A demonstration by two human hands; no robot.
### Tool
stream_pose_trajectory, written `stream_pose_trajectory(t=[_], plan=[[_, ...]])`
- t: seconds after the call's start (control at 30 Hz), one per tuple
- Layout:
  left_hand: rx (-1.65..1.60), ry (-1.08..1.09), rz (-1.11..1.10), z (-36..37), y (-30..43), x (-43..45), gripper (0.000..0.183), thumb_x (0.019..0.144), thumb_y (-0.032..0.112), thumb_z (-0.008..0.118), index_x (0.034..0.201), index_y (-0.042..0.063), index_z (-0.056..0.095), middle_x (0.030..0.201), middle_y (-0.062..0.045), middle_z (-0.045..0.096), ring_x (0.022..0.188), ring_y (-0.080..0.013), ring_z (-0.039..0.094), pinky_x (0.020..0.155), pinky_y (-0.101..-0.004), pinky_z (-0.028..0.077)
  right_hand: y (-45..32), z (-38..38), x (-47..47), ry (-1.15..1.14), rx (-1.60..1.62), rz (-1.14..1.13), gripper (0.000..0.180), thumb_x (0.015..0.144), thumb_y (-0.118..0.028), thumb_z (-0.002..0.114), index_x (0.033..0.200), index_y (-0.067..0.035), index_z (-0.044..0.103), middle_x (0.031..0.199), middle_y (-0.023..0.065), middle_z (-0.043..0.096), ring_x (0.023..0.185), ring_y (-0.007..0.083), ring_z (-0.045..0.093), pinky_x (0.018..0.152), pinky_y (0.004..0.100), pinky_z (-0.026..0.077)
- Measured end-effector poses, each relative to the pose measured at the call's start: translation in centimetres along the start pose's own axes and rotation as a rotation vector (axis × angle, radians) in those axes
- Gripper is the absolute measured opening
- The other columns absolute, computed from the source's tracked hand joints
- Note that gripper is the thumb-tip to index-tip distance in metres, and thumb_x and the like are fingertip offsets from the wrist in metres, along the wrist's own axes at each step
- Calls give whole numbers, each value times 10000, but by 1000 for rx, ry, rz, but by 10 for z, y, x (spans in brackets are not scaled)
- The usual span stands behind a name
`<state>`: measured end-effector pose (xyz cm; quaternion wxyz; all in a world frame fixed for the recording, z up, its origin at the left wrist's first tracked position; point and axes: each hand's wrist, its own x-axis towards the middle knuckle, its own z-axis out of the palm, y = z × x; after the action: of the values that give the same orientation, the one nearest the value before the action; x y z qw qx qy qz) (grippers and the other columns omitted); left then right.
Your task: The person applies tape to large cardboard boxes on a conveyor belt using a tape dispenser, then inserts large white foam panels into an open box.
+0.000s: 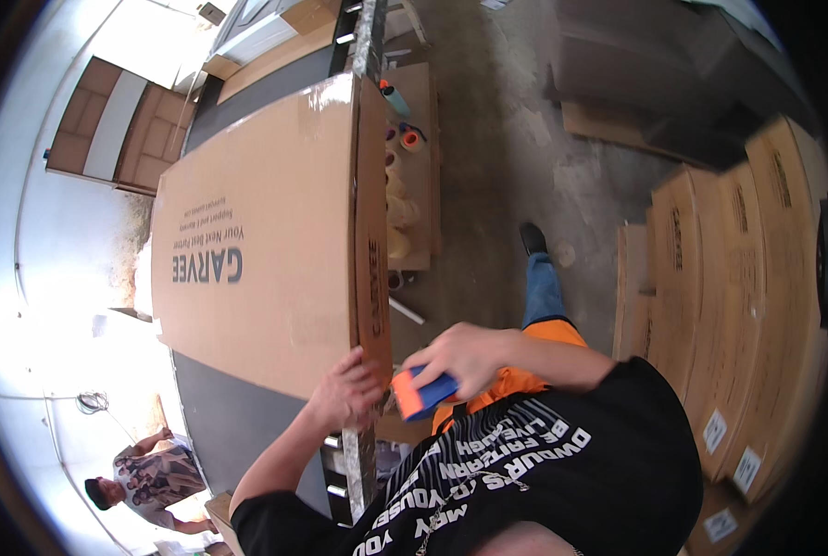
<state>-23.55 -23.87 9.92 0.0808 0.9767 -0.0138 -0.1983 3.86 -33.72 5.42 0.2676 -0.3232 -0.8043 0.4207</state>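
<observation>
A large cardboard carton with dark printing lies on a dark work surface at my left. Clear tape shines on its far end. My left hand is at the near corner of the carton, fingers apart and slightly blurred; whether it presses on the board I cannot tell. In my right hand is a blue and orange tape dispenser, held just right of that corner, in front of my body. The carton's narrow printed side faces right, towards the aisle.
A low wooden shelf beside the work surface holds tape rolls, a second dispenser and a teal bottle. Tall cartons stand at right. Another person is at lower left. A metal rail edges the surface.
</observation>
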Motion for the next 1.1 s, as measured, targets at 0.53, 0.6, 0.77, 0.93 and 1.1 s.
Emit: stream_pose_trajectory(t=[0.53,0.6,0.77,0.93,1.1], plan=[[3,184,-917,-157,-302,281,506,771,460,712,1062,62,601,1129,-116,651,1101,-294,592,1069,-457,347,279,-272,-89,747,745,580,755,531,-14,644,1281,43,581,1390,190,526,1313,234,488,1088,301,350],[-5,502,-865,-148,-299,271,538,771,474,711,1097,65,586,1210,-127,629,1176,-298,557,1115,-466,308,306,-293,-48,660,875,503,739,567,32,631,1302,49,562,1318,152,579,1134,183,580,949,269,448],[-64,330,-1044,-161,-295,276,929,751,578,696,1413,3,390,1515,-171,360,1419,-342,292,1185,-478,167,365,-376,125,224,1114,321,653,600,95,579,1244,11,641,861,61,664,696,73,592,635,236,500],[-129,323,-1063,-153,-295,273,1148,780,748,555,1469,-103,210,1530,-330,200,1447,-460,156,1176,-522,124,391,-407,279,-318,1030,490,640,517,13,637,1155,41,677,810,113,671,645,139,606,591,257,505],[-170,360,-1074,-156,-291,262,1097,797,748,524,1454,-94,272,1520,-300,268,1433,-454,214,1172,-521,132,378,-380,237,-733,744,201,616,461,-38,720,1076,-70,750,653,62,648,570,118,561,511,286,442]])
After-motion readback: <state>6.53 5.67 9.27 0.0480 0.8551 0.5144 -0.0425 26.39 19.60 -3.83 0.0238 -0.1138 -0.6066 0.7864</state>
